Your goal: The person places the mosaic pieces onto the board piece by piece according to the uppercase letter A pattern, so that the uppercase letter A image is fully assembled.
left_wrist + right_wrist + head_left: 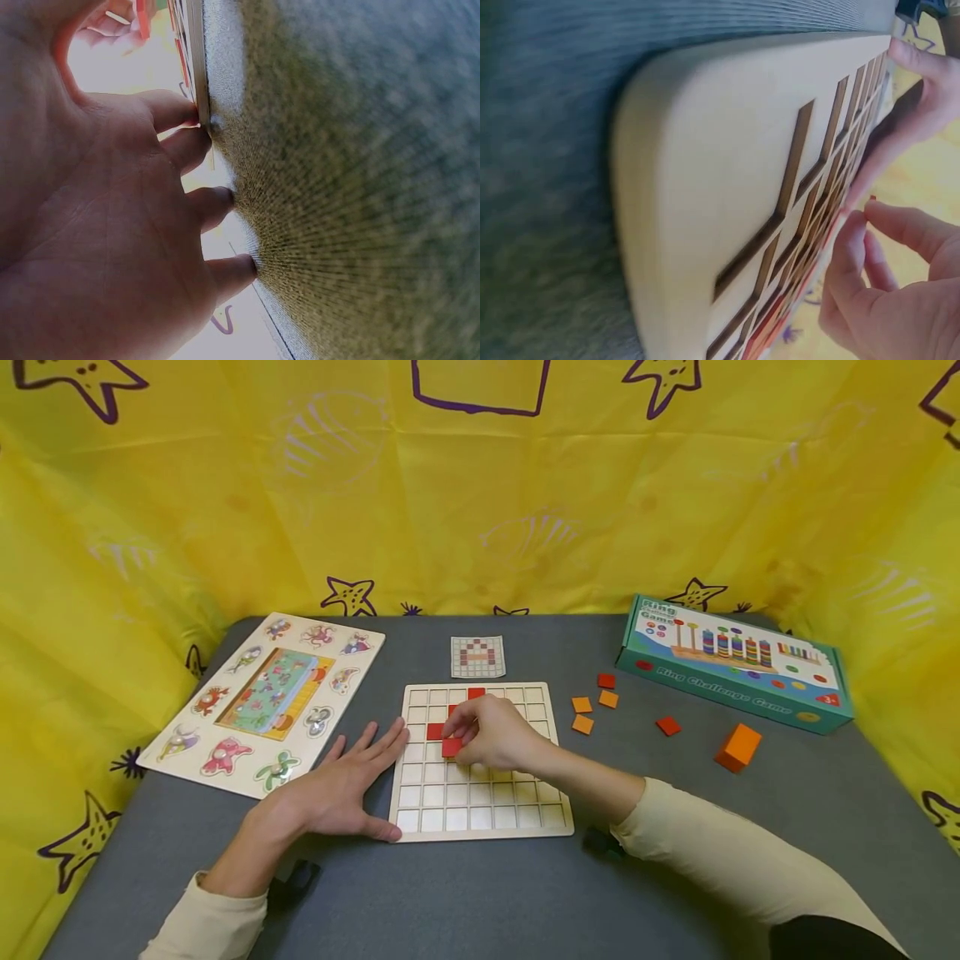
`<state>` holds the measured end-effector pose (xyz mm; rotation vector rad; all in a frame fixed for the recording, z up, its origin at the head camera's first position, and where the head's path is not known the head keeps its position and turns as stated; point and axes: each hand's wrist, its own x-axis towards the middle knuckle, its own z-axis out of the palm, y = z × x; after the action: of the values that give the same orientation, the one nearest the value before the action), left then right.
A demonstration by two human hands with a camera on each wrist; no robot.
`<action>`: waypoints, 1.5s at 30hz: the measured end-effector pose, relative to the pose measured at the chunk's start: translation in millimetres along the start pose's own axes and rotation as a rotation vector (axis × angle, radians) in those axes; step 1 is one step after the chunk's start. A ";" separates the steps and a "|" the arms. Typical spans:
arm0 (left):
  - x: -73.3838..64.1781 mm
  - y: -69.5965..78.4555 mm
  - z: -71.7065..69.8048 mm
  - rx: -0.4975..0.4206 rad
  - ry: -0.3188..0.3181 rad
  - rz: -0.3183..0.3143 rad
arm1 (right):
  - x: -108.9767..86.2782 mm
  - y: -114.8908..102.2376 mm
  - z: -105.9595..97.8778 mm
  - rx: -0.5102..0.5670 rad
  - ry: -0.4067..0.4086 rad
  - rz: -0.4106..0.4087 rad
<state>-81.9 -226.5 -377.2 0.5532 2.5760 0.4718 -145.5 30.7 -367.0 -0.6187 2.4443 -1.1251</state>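
A pale wooden grid board (435,837) lies on the dark grey table. Between thumb and fingers, my right hand (501,733) pinches a red square tile (452,748) over the board's left-middle cells. Other red tiles (436,732) sit in cells toward the board's far side, partly covered by the right hand. Spread out flat, my left hand (337,792) touches the board's left edge with its thumb and a fingertip. In the left wrist view its fingertips (241,268) meet the tabletop. A small pattern card (477,657) with a coloured grid lies beyond the board.
To the left is a wooden peg puzzle (360,672) with sea-animal pieces. Loose orange tiles (582,725) and red tiles (668,726) lie right of the board. Farther right are an orange block (738,747) and a green ring game box (735,689). Yellow cloth (480,493) hangs behind.
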 end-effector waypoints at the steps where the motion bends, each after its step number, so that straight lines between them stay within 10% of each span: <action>1: -0.3 0.0 0.0 0.000 0.002 0.002 | 1.1 -1.1 1.2 -0.004 0.001 -0.003; 45: -0.7 -1.1 1.4 -0.014 0.021 0.030 | 16.9 -15.6 18.8 -0.140 -0.001 -0.022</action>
<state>-81.0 -227.4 -378.6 0.5854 2.5857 0.5078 -146.5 1.0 -368.9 -0.6889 2.5372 -0.9664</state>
